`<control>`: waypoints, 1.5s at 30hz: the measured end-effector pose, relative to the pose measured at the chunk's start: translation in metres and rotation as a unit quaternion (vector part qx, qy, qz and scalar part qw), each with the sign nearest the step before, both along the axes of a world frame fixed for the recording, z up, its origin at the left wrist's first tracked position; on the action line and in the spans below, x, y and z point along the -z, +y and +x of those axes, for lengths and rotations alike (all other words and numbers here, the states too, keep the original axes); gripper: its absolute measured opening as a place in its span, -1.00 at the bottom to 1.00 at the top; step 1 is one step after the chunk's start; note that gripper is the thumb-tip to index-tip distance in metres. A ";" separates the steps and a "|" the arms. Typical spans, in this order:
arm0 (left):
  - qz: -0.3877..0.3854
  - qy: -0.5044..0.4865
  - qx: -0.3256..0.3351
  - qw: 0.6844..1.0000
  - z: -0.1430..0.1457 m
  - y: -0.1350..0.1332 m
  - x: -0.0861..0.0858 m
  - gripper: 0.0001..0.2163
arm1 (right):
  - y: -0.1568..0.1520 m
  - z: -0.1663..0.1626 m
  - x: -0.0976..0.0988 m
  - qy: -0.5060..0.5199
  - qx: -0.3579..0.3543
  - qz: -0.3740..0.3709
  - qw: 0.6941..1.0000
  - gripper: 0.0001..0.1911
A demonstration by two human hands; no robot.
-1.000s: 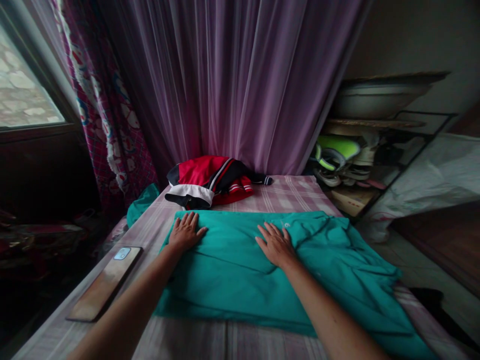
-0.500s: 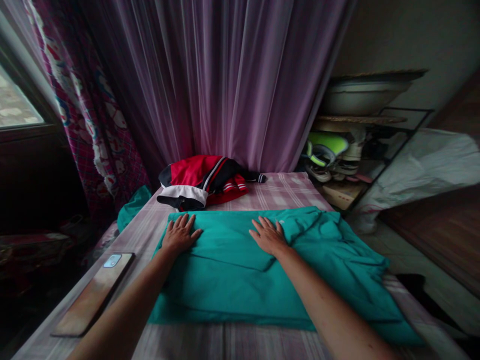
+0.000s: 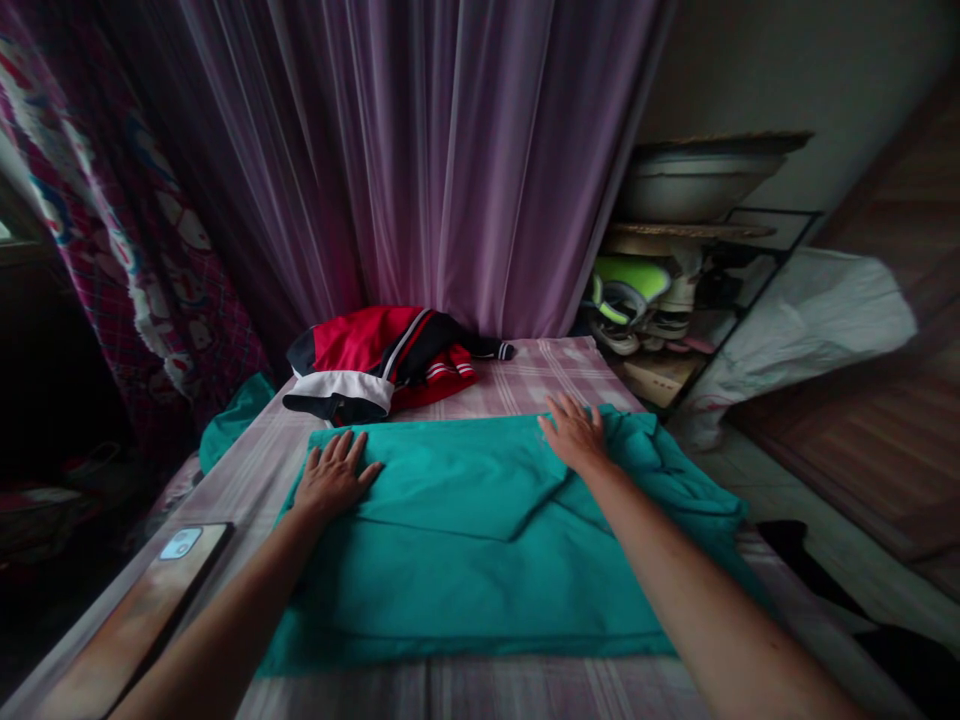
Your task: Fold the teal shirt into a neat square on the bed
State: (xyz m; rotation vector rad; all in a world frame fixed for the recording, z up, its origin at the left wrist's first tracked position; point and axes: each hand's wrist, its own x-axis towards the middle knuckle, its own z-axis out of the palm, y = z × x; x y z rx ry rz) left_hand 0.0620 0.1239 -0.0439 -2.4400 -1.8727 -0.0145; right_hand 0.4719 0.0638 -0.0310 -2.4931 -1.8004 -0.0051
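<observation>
A teal garment (image 3: 450,580) lies folded across a plaid-covered table, smooth on its left part and rumpled at the right. Its exact kind I cannot tell. My left hand (image 3: 334,478) rests flat on its far left corner, fingers spread. Near the far edge, toward the right, my right hand (image 3: 574,436) lies on the cloth with its fingers stretched out. Neither hand grasps anything. Beyond the teal cloth sits a crumpled red, black and white jacket (image 3: 360,345).
A phone (image 3: 139,620) lies face down at the table's left side. Purple curtains (image 3: 465,180) hang behind. On the right, a rack holds a basin (image 3: 697,185) and shoes, beside a white plastic bag (image 3: 810,320). More teal cloth (image 3: 236,415) hangs at the far left edge.
My right hand has slid right along the far edge of the teal garment. My left hand stays at the left corner. The view has turned slightly to the right.
</observation>
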 end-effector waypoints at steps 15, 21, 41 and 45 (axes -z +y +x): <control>0.002 0.007 -0.007 1.000 0.000 0.001 0.001 -0.32 | 0.007 0.053 0.017 0.013 0.086 -0.017 0.996 -0.36; -0.007 0.016 -0.013 1.000 0.002 -0.001 -0.002 -0.32 | 0.003 0.046 0.008 0.031 0.106 -0.045 0.993 -0.37; -0.002 -0.006 -0.002 1.000 0.003 -0.003 -0.003 -0.33 | -0.024 -0.071 -0.008 0.045 -0.183 0.094 0.978 -0.40; -0.004 -0.010 0.000 1.000 0.003 -0.002 -0.002 -0.32 | -0.037 -0.086 0.007 0.058 -0.234 -0.019 0.970 -0.41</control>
